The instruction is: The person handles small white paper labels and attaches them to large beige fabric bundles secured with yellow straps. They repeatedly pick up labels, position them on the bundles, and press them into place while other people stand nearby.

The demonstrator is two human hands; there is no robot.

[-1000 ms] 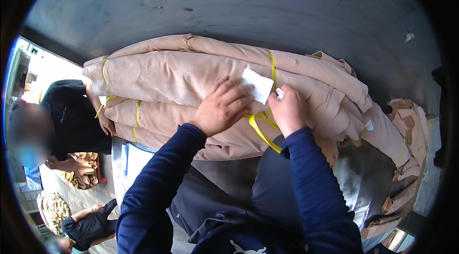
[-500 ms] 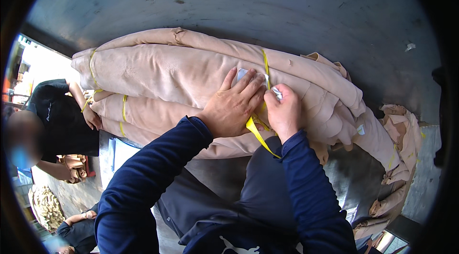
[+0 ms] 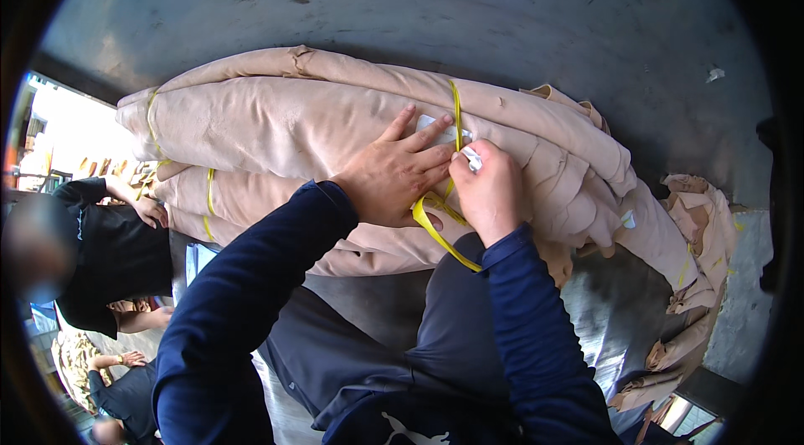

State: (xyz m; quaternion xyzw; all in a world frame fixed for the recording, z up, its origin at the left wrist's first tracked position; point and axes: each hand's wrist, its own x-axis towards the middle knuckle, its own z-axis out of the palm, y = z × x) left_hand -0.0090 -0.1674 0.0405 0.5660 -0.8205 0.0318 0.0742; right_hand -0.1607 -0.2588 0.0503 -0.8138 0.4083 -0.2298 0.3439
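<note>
A worker's left hand [image 3: 394, 177], fingers spread apart, lies flat over a white label [image 3: 426, 122] on the upper face of a pinkish-tan leather roll [image 3: 276, 127], covering part of the label, while the right hand [image 3: 490, 190] pinches a small crumpled white scrap [image 3: 472, 158] between thumb and curled fingers just beside it. A yellow strap [image 3: 457, 114] binds the roll and crosses next to the label, between the hands; its loose yellow tail [image 3: 444, 244] loops below them toward the right cuff. The worker's sleeved left forearm [image 3: 251, 277] blocks part of the lower rolls [image 3: 243, 194], which carry thin yellow ties [image 3: 210, 192] of their own. At right, a small pale tag [image 3: 628, 219] sits near the roll's ragged end, close to a stack of loose hides [image 3: 708, 236]. At left, a co-worker in black [image 3: 117, 236] rests a hand by the rolls' ends, near blue-and-white sheets [image 3: 198, 259]; a second co-worker [image 3: 126, 399] appears lower down. A scuffed grey metal wall [image 3: 419, 10] rises behind the load, above a dark floor [image 3: 377, 303], with a bright opening [image 3: 79, 123] at left.
</note>
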